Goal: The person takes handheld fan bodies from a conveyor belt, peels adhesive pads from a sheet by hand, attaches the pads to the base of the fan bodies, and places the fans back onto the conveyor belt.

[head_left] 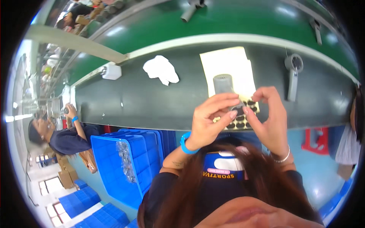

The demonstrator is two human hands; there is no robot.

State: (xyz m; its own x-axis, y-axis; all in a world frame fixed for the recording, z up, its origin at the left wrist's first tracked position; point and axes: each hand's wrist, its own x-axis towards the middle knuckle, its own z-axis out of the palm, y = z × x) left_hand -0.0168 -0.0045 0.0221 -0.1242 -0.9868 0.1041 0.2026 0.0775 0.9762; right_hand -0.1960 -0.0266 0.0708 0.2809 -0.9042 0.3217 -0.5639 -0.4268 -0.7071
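Note:
Both my hands meet at the table's near edge, fingertips close together over a sheet of black oval stickers (pixel 240 124). My left hand (pixel 211 119), with a blue wristband, is closed in a pinch. My right hand (pixel 270 117) also pinches, thumb and index finger near the left fingertips. Between them is a dark oval sticker (pixel 238 110), partly covered by fingers. Just beyond the left fingers a grey cylinder (pixel 222 83) rests over pale yellow backing sheets (pixel 232 62); the fingers hide its lower end.
A grey handheld fan-like device (pixel 292 76) lies right, a white cloth (pixel 161 70) and a white block (pixel 111 71) left. Beyond the rail, a green conveyor (pixel 235 22) carries more grey devices. A blue crate (pixel 125 163) stands lower left; a co-worker (pixel 68 136) sits far left, a red stool (pixel 316 140) right.

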